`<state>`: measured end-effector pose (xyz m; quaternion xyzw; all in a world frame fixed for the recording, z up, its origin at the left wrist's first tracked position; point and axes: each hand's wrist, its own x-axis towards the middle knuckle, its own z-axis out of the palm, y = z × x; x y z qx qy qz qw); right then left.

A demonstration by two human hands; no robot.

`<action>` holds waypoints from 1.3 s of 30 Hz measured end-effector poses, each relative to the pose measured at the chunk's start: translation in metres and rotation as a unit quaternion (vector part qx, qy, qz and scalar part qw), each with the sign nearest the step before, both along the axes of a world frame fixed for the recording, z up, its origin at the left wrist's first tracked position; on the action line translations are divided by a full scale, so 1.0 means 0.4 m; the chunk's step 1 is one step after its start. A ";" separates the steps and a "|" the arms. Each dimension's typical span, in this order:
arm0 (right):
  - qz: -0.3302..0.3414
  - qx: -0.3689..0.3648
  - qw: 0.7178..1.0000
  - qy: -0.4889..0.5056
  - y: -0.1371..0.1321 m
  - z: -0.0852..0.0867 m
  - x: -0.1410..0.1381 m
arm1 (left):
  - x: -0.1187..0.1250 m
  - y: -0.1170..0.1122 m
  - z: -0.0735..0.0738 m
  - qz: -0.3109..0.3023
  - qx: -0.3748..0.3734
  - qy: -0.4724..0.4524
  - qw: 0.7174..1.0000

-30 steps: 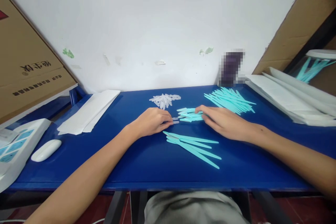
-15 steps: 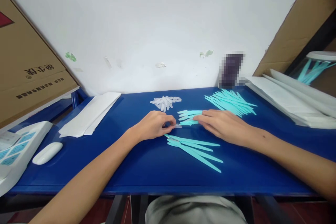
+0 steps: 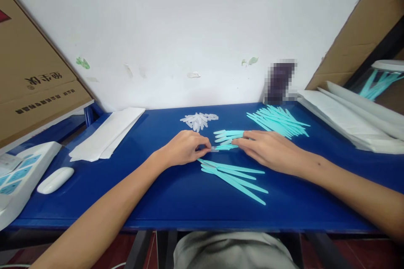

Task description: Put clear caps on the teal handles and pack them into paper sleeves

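Observation:
My left hand [image 3: 185, 148] pinches a small clear cap [image 3: 214, 149] between thumb and fingertips. Closed on a slim turquoise eyebrow razor [image 3: 226, 147], my right hand [image 3: 269, 148] keeps its tip at the cap; how far the tip is inside is too small to tell. Several razors with clear caps [image 3: 223, 136] lie just beyond, partly under my right fingers. Closer to me, several turquoise razors [image 3: 236, 179] are fanned out, their narrow ends near my left fingertips. A heap of clear caps [image 3: 198, 122] lies behind my left hand.
A larger pile of turquoise razors [image 3: 277, 122] lies at the back right. White paper sheets [image 3: 109, 132] and a white oval case [image 3: 56, 180] are on the left, beside a white device [image 3: 28, 176]. White packaging [image 3: 350, 122] lies right, near a cardboard box [image 3: 353, 42].
The razor in my right hand now lines up with the cap in my left fingers. Both hands stay nearly in place; the view has shifted slightly.

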<state>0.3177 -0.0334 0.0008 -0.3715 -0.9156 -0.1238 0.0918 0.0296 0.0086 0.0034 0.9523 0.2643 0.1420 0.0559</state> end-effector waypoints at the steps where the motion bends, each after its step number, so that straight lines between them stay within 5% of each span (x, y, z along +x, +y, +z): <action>1: -0.001 0.001 1.000 -0.003 0.000 0.000 0.000 | 0.000 0.000 0.000 0.000 0.001 0.001 1.000; 16: -0.006 -0.002 1.000 -0.007 0.001 0.014 0.012 | 0.001 0.000 -0.001 -0.005 0.009 -0.001 1.000; 39: -0.003 -0.041 0.999 0.003 -0.012 -0.023 -0.047 | 0.022 -0.007 -0.013 0.012 -0.055 -0.064 0.996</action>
